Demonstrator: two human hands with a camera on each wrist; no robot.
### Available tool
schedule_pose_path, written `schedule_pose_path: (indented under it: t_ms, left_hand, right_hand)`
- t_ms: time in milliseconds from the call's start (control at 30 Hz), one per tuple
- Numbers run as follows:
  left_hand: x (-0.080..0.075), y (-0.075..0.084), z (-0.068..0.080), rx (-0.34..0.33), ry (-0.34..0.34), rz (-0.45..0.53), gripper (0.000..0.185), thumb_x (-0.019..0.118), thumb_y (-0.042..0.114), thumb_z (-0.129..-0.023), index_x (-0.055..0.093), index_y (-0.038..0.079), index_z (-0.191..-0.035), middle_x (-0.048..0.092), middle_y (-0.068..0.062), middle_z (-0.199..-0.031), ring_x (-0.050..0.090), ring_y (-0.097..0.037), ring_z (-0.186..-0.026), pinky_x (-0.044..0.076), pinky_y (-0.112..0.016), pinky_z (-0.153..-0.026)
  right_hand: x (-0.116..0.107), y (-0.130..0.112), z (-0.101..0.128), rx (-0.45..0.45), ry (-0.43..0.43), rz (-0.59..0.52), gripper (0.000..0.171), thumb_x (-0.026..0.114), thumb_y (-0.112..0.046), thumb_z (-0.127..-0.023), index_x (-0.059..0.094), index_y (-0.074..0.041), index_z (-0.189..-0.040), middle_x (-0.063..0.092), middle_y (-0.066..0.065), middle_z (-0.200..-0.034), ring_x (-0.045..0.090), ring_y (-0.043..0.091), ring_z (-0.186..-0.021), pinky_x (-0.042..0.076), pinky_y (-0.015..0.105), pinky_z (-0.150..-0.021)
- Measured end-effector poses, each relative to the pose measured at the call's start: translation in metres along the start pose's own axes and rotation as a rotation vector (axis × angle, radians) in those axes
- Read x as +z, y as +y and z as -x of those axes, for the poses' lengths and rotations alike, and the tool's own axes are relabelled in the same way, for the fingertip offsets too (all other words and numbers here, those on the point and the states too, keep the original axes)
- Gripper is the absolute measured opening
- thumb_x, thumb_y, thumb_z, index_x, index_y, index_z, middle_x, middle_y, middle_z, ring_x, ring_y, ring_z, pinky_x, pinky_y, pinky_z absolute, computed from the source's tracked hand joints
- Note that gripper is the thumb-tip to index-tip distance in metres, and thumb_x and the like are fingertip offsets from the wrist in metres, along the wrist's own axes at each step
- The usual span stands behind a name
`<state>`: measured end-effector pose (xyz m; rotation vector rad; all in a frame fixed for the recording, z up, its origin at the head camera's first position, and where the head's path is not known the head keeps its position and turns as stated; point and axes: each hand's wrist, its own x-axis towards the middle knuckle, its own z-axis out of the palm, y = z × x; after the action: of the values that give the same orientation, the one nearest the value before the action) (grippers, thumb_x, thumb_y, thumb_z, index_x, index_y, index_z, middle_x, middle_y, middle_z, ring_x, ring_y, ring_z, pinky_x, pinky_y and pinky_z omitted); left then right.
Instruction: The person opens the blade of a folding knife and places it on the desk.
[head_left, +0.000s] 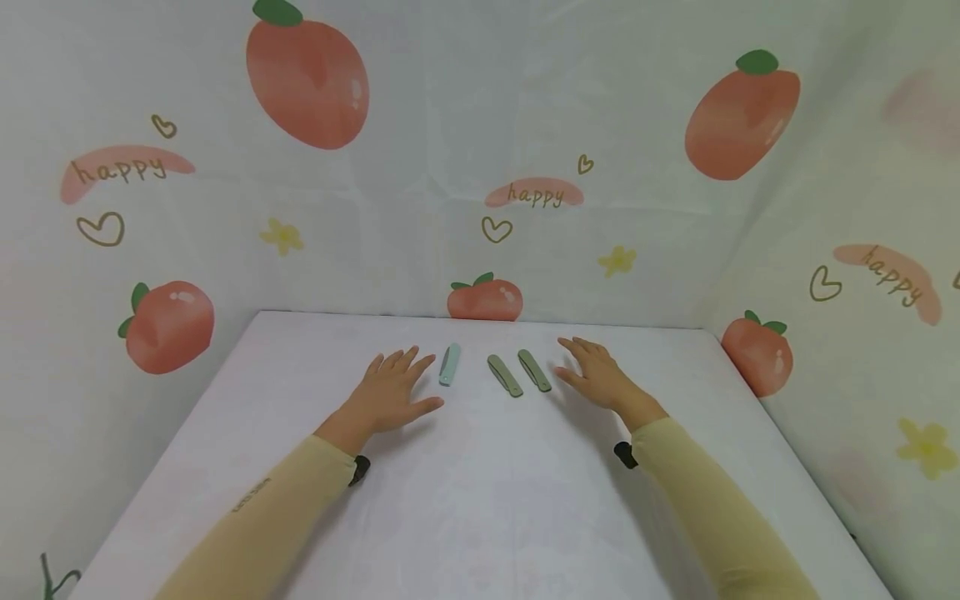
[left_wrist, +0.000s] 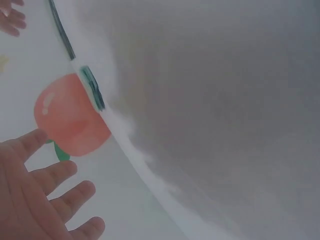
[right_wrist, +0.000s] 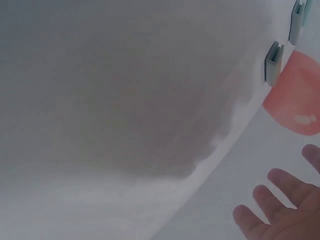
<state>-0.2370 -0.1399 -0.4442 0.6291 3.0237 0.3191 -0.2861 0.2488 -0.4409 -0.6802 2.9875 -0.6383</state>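
Three slim, round-ended handles with a slot along one side, looking like folded knives, lie apart on the white table. The pale mint one is just beyond the fingertips of my left hand, whose fingers are spread and hold nothing. Two olive-green ones, a middle one and a right one, lie slanted side by side. My right hand is just right of the right one, fingers extended and nothing in them. In the right wrist view, the nearer green handle stands out past the shadowed table.
A white cloth printed with fruit, hearts and "happy" hangs behind the table's back edge and along the sides. Each wrist wears a black strap piece, a left one and a right one. Something thin and dark shows at lower left.
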Motion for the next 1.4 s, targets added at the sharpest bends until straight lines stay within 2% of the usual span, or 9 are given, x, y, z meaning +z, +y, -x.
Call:
schedule_pose_path:
  t_ms: [333,533,733,933,1100,1233,1400]
  left_hand:
    - [0.004,0.018,-0.014,0.027,-0.035,0.003,0.082,0.048,0.065,-0.096,0.03,0.013,-0.157,0.029,-0.021,-0.16,0.028,-0.044,-0.144,0.016,-0.061,-0.116]
    - [0.008,0.026,-0.024,0.045,-0.041,0.029,0.076,0.052,0.06,-0.097,0.036,0.012,-0.154,0.035,-0.019,-0.157,0.032,-0.042,-0.143,0.019,-0.06,-0.116]
    - [0.011,0.033,-0.03,0.041,-0.052,0.049,0.072,0.053,0.057,-0.098,0.038,0.014,-0.153,0.038,-0.016,-0.156,0.033,-0.039,-0.143,0.021,-0.056,-0.116]
    - [0.011,0.041,-0.035,0.078,-0.02,0.069,0.066,0.056,0.051,-0.099,0.042,0.011,-0.15,0.043,-0.017,-0.153,0.038,-0.037,-0.141,0.027,-0.052,-0.115]
    - [0.012,0.049,-0.04,0.092,-0.02,0.104,0.062,0.059,0.046,-0.099,0.045,0.01,-0.148,0.048,-0.013,-0.149,0.041,-0.033,-0.14,0.03,-0.048,-0.114]
    - [0.012,0.056,-0.045,0.085,-0.021,0.123,0.059,0.058,0.045,-0.1,0.047,0.011,-0.147,0.05,-0.011,-0.147,0.043,-0.03,-0.139,0.033,-0.047,-0.113]
    - [0.015,0.063,-0.048,0.054,-0.03,0.12,0.055,0.057,0.045,-0.1,0.051,0.012,-0.144,0.054,-0.01,-0.144,0.047,-0.029,-0.135,0.038,-0.047,-0.11]
  right_hand:
    - [0.008,-0.01,-0.02,0.012,-0.017,-0.053,0.059,0.056,-0.032,-0.103,0.04,0.003,-0.148,0.044,0.026,-0.148,0.034,0.047,-0.138,0.026,0.057,-0.114]
    - [0.009,-0.013,-0.031,0.008,-0.021,-0.063,0.054,0.056,-0.029,-0.103,0.047,0.006,-0.142,0.052,0.026,-0.141,0.045,0.045,-0.132,0.033,0.054,-0.11]
    - [0.008,-0.015,-0.041,0.053,-0.084,-0.088,0.051,0.056,-0.028,-0.103,0.049,0.005,-0.141,0.056,0.025,-0.137,0.052,0.041,-0.126,0.04,0.052,-0.105]
    - [0.014,-0.013,-0.056,0.105,-0.125,-0.107,0.046,0.056,-0.026,-0.102,0.053,0.003,-0.138,0.059,0.023,-0.131,0.057,0.038,-0.12,0.043,0.049,-0.103]
    - [0.021,-0.013,-0.064,0.141,-0.158,-0.123,0.044,0.058,-0.023,-0.101,0.054,0.002,-0.137,0.06,0.023,-0.127,0.059,0.036,-0.116,0.045,0.048,-0.1]
    - [0.024,-0.016,-0.068,0.164,-0.171,-0.112,0.044,0.059,-0.023,-0.101,0.054,0.001,-0.138,0.062,0.021,-0.122,0.059,0.034,-0.112,0.047,0.048,-0.096]
    - [0.03,-0.021,-0.074,0.159,-0.177,-0.068,0.046,0.06,-0.021,-0.1,0.054,0.0,-0.139,0.065,0.018,-0.109,0.061,0.028,-0.097,0.05,0.043,-0.087]
